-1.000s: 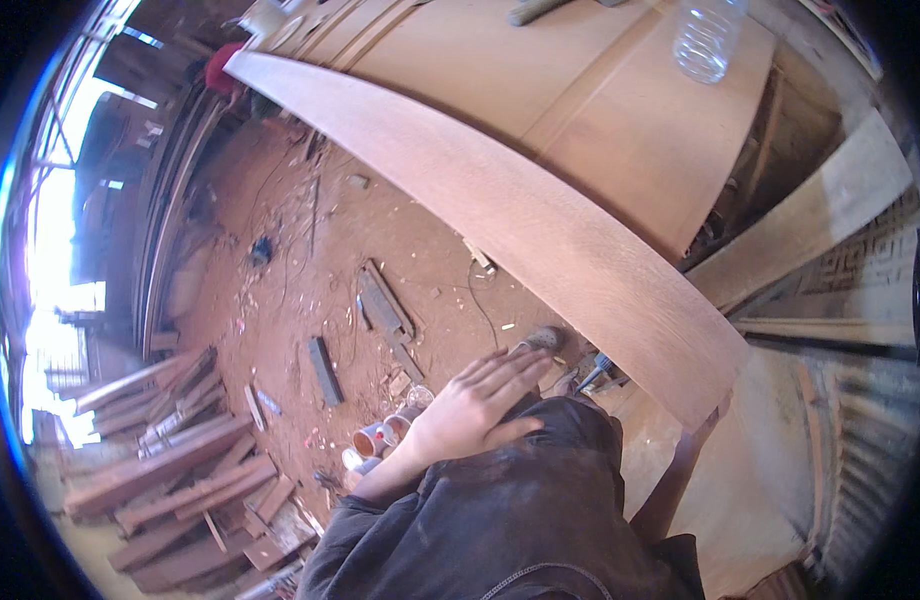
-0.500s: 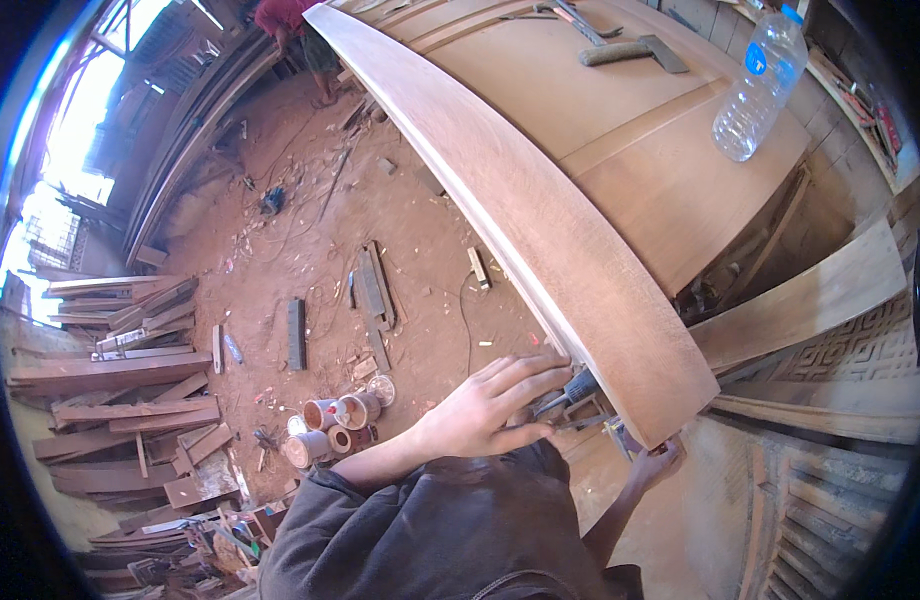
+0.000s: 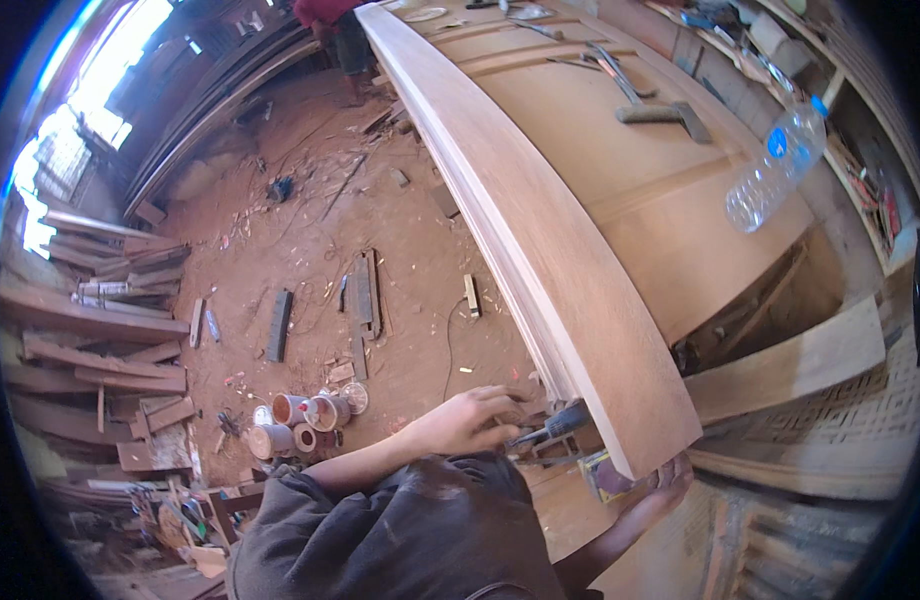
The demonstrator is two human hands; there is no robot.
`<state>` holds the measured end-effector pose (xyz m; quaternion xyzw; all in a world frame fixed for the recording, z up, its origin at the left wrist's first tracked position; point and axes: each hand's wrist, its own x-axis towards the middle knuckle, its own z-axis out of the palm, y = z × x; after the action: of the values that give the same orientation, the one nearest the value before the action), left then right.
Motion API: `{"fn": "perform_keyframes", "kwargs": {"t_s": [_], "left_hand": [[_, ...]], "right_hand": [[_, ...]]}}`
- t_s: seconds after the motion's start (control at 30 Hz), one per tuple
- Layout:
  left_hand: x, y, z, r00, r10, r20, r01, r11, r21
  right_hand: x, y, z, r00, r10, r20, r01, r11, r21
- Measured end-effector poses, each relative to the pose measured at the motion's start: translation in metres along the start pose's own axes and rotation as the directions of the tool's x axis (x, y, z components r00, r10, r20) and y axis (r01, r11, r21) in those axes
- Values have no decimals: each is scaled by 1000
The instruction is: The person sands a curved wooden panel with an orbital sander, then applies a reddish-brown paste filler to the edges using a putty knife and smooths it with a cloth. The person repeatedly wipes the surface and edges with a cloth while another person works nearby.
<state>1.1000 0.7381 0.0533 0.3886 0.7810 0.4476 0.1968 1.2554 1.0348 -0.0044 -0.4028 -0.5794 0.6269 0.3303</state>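
Note:
A long, smooth reddish-brown wooden board (image 3: 570, 260) with a grooved left edge runs from far left to near right. My left hand (image 3: 475, 420) hovers left of its near end, fingers loosely spread, holding nothing. Close to those fingers, a tool with a dark blue-grey handle (image 3: 565, 420) sticks out beside the board. My right hand (image 3: 668, 485) is at the board's near end, fingers bent. Beside it, under the board's end, is a yellow and dark-red object (image 3: 605, 478), partly hidden. What the right fingers grip is hidden.
Right of the board lies a panelled wooden door (image 3: 680, 230) carrying a hammer (image 3: 665, 117) and a clear plastic bottle (image 3: 780, 165). Cans (image 3: 305, 420) stand on the dirt floor. Stacked planks (image 3: 100, 320) line the left side. Another person (image 3: 335, 35) stands far off.
My left hand has moved off the board's edge, down and to the left. My right hand stays at the near end, and more of the yellow object shows. The view has shifted.

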Motion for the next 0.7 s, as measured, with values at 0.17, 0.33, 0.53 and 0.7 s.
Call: {"fn": "perform_keyframes", "kwargs": {"t_s": [0.17, 0.33, 0.53, 0.7], "left_hand": [[-124, -198, 58, 755, -644, -122, 651, 758, 29], [-314, -252, 79, 167, -902, -398, 981, 191, -20], [-310, -228, 103, 327, -938, -118, 931, 341, -130], [-259, -269, 36, 620, -780, -89, 781, 602, 165]], "right_hand": [[-4, -42, 51, 954, -298, -23, 299, 945, 134], [-17, -59, 80, 901, -431, 54, 429, 902, 49], [-18, -53, 85, 882, -469, 55, 470, 883, 2], [-15, -38, 83, 927, -375, 10, 369, 917, 148]]}}
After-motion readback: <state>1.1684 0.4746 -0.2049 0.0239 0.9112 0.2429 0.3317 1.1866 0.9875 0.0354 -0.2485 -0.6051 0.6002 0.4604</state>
